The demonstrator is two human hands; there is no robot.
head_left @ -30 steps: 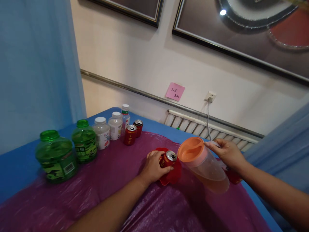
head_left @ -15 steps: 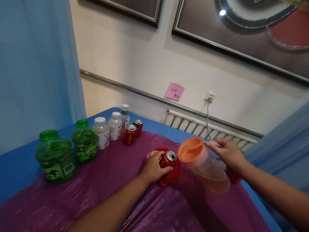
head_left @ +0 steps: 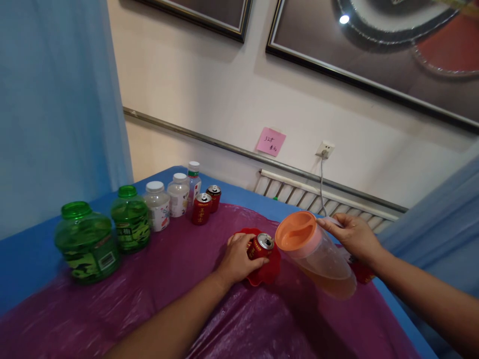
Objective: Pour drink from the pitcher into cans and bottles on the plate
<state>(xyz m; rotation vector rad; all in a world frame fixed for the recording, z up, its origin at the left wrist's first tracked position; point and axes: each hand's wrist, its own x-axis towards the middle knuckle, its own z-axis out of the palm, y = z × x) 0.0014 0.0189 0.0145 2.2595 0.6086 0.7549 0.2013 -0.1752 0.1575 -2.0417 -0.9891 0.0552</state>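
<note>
1. An indoor room, whether home or workplace unclear: framed pictures (head_left: 359,65) on a pale wall (head_left: 194,75).
2. Radiator (head_left: 305,199) and wall socket (head_left: 325,149) below.
3. Blue curtains (head_left: 60,99) at both sides; handwritten pink note (head_left: 271,141).

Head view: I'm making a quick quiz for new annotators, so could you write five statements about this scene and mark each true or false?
1. The left hand is wrapped around a red can. True.
2. The right hand holds the pitcher fully upright. False: the pitcher is tilted, its lid end toward the can.
3. The pitcher's lid is orange. True.
4. The pink note is stuck on a framed picture. False: it is on the wall.
5. The larger green bottle stands right of the smaller green bottle in the picture. False: it stands to the left.
</note>
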